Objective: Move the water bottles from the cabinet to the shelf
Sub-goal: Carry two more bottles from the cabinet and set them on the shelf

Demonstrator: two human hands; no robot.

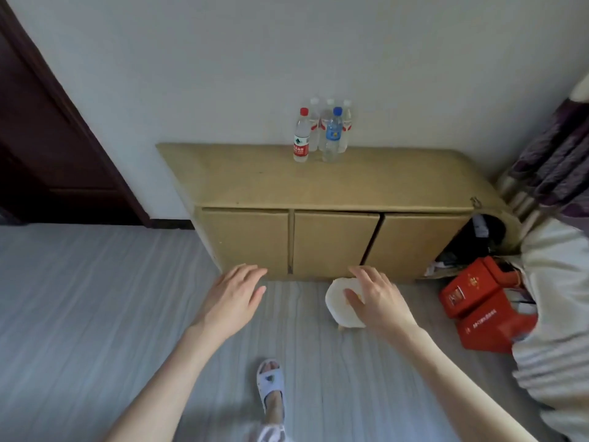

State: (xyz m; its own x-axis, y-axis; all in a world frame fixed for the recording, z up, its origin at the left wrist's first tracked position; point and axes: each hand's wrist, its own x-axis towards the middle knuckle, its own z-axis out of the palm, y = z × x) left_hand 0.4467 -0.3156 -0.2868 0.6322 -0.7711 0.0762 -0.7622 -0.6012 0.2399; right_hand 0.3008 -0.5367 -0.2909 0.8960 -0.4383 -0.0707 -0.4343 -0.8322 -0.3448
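Five water bottles point(322, 134) upright, clustered at rear of tan cabinet point(334, 186) top, against wall. Left hand point(234, 298) spread, fingers relaxed, empty, before closed cabinet doors. Right hand point(377, 296) spread above white round object point(339, 303) on floor; contact cannot be told. Red boxes point(478, 307) at right.

Wearer's body, head view: two bare arms, one foot.
Left hand point(234, 293) and right hand point(379, 298): no gloves, rings, watch or wristbands seen. Both forearms uncovered to the frame edge; no sleeves in view. Near centre, one foot in a pale open-toed slide slipper point(270, 382) with a small dark mark on its strap; light patterned trouser hem point(271, 433) above it.
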